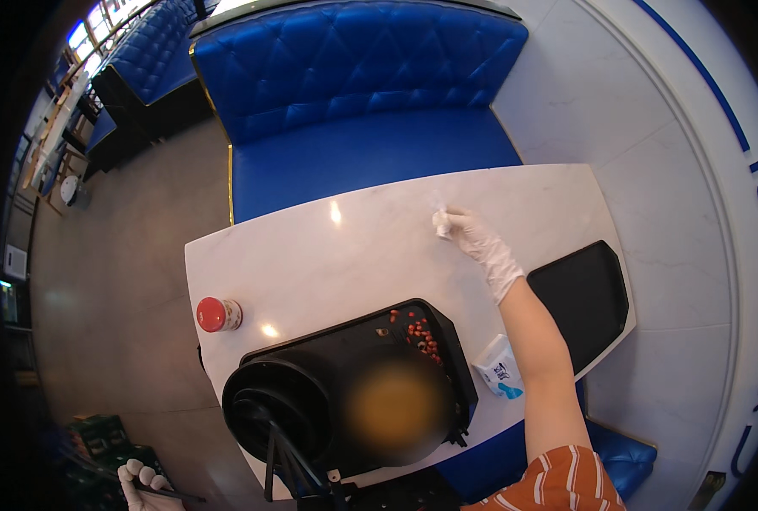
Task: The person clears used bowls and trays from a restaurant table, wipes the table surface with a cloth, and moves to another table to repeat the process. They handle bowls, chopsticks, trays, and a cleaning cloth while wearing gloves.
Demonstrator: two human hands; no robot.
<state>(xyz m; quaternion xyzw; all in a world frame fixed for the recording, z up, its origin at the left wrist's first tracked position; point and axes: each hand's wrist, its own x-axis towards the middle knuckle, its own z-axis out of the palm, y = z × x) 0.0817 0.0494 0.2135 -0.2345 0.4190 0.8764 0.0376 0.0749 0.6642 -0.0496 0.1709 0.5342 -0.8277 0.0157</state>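
My right hand (476, 246), in a thin white glove, reaches over the white marble-patterned table (366, 255). Its fingers pinch a crumpled white tissue (442, 225) close to the tabletop. At the lower left edge of the view is my left hand (144, 488), also gloved. Its fingers curl over a thin dark bar-like thing (171, 494), whose kind I cannot make out. Before me a black tray (328, 326) holds several small reddish nuts or beans (422, 335) in its far right corner. A blurred orange-brown patch hides part of the tray area.
A round black container (276, 377) and black stand-like legs (292, 453) cover the tray's left. A red-lidded jar (219, 314) stands near the table's left edge. A tissue pack (500, 367) and a second black tray (586, 300) lie right. Beyond is a blue tufted bench (366, 137).
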